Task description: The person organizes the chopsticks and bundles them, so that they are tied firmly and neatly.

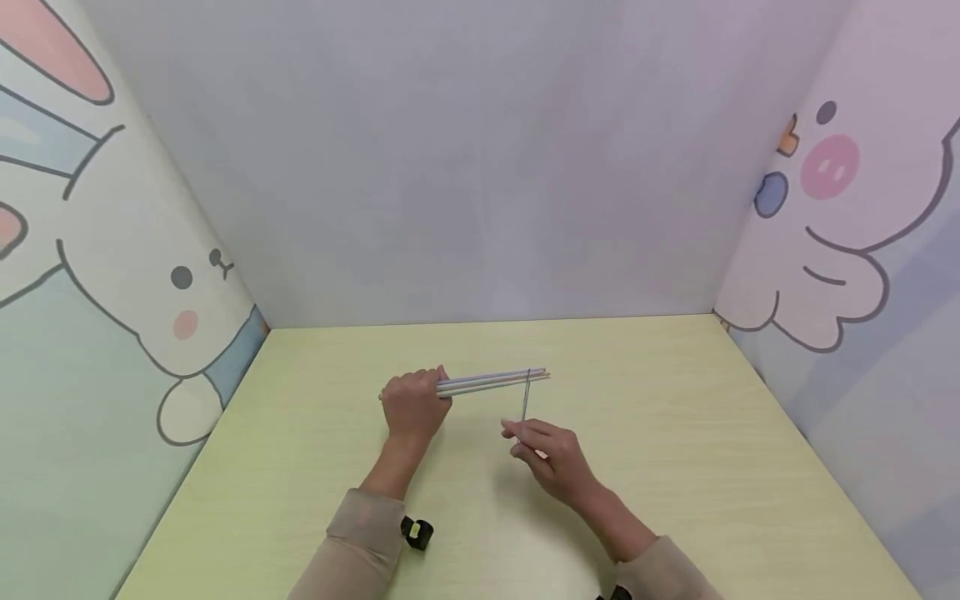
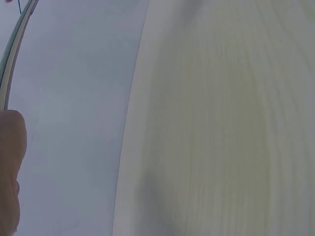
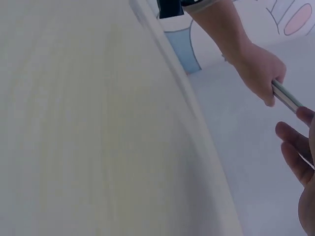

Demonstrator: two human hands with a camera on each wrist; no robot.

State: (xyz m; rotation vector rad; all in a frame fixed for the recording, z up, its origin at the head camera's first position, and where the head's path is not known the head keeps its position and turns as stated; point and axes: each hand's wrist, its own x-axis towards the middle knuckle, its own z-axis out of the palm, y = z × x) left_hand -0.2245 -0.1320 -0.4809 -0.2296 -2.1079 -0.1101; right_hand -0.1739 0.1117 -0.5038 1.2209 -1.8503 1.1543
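My left hand (image 1: 414, 404) grips a bundle of thin, pale sticks (image 1: 491, 382) near one end and holds it above the table, with the far ends pointing right. Around the sticks near those right ends hangs a thin, dark, stretched band (image 1: 526, 400), like a rubber band. The thumb and fingers of my right hand (image 1: 551, 457) pinch its lower end, below and apart from the sticks. In the left wrist view only part of the left hand (image 2: 10, 167) and the sticks (image 2: 14, 54) show. The right wrist view catches the right hand's fingers (image 3: 298, 152) at its edge.
A pale yellow wood-grain table (image 1: 675, 467) lies under both hands. A plain grey-white wall (image 1: 480, 167) closes off the back, and side panels with a cartoon rabbit (image 1: 135, 275) and a cartoon pig (image 1: 847, 217) stand left and right. Dark wrist cameras (image 1: 417, 533) sit by the sleeves.
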